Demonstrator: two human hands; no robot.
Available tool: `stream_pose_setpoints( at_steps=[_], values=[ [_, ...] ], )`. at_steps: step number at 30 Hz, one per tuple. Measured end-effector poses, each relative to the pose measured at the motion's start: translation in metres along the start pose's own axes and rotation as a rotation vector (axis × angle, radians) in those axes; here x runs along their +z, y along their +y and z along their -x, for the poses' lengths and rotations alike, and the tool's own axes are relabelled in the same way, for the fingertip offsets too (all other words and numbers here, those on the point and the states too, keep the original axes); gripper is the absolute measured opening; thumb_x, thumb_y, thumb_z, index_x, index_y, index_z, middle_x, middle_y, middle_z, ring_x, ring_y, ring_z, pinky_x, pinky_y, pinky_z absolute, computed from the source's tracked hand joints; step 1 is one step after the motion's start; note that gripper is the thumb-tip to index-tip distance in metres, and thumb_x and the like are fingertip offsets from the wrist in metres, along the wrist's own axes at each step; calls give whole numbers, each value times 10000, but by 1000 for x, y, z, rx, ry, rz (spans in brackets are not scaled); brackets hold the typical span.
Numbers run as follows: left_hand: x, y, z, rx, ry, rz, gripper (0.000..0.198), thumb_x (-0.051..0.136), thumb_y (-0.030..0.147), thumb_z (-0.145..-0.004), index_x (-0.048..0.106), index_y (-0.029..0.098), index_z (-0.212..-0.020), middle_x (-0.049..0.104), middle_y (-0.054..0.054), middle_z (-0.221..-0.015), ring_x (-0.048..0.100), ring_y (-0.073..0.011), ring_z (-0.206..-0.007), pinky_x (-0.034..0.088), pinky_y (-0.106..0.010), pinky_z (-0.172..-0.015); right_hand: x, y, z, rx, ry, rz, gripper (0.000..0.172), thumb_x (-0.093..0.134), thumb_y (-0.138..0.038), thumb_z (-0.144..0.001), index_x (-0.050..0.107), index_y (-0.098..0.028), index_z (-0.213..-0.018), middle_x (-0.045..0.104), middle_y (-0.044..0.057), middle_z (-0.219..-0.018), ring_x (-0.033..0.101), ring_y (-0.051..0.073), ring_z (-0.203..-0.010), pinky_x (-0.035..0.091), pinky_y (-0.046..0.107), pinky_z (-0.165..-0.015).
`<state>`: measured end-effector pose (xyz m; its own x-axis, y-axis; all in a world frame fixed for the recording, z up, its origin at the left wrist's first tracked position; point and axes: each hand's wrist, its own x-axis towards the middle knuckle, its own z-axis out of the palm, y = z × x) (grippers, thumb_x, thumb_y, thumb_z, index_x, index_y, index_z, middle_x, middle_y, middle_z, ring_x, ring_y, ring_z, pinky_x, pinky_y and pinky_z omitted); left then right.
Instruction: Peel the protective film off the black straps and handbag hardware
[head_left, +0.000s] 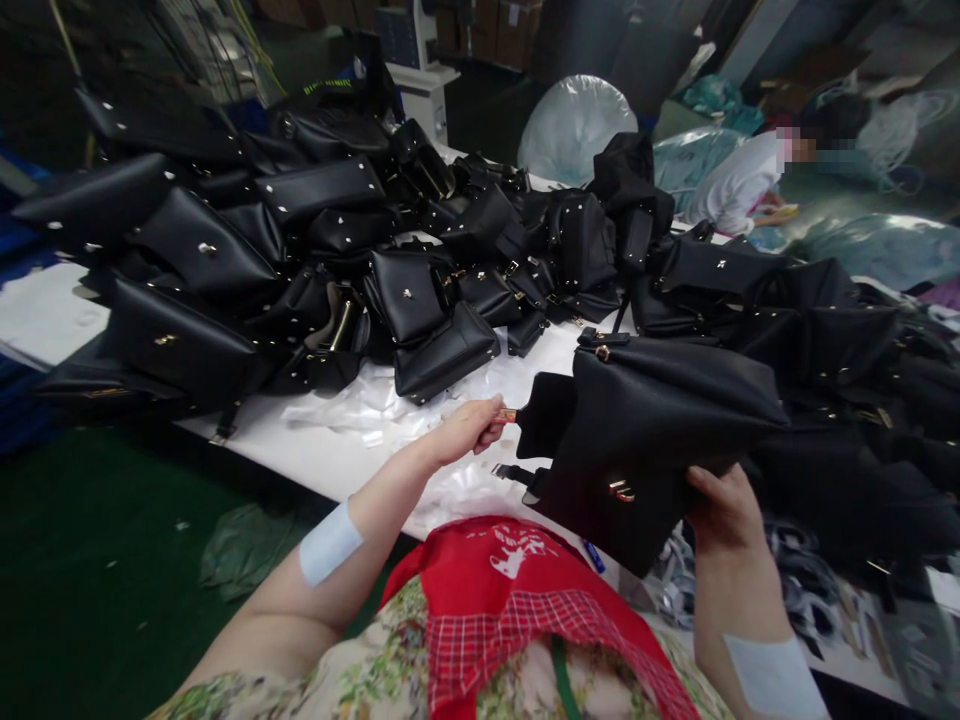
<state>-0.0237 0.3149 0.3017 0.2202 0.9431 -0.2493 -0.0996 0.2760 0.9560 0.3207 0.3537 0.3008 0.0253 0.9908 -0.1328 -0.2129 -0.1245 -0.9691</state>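
A black handbag (660, 410) with a gold clasp on its flap is held tilted above the front of the table. My right hand (727, 505) grips its lower right edge, thumb on the near face and fingers hidden beneath. To the left, my left hand (480, 425) is closed on a small, thin reddish-gold piece (508, 415) that meets a black side panel (551, 415) of the bag. Whether this piece is fixed to the bag, I cannot tell. A short buckled strap (517, 474) dangles below that panel.
Several black bags (315, 210) are heaped across the white table (322, 460), with more piled at the right (840, 340). Thin white wrapping (405, 400) lies on the tabletop. Rolls and loose items (814, 600) lie at the lower right. A person in white (739, 185) is farther back.
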Motion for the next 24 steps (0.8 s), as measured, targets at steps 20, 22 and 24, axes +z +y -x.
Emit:
stream_pose_setpoints(
  at_steps=[20, 22, 24],
  values=[
    [71, 35, 15, 737, 143, -1499, 359, 420, 355, -977, 618, 173, -741, 578, -34, -604, 546, -176, -579, 261, -318, -525, 22, 77, -3, 200, 82, -228, 383, 797, -236, -432, 664, -271, -790, 740, -15, -856, 659, 243, -889, 479, 435, -945],
    [77, 34, 14, 792, 122, -1501, 330, 436, 335, -971, 611, 179, -738, 569, -26, -594, 544, -177, -574, 262, -325, -517, 28, 84, 1, 251, 49, -248, 318, 787, -270, -453, 646, -264, -737, 736, -7, -845, 652, 252, -898, 483, 434, -929],
    [81, 36, 14, 836, 103, -1492, 279, 464, 296, -954, 601, 187, -737, 562, -18, -595, 534, -176, -567, 262, -330, -511, 30, 90, 4, 335, 24, -295, 293, 780, -279, -465, 638, -258, -720, 729, -6, -825, 649, 247, -867, 501, 416, -887]
  ],
)
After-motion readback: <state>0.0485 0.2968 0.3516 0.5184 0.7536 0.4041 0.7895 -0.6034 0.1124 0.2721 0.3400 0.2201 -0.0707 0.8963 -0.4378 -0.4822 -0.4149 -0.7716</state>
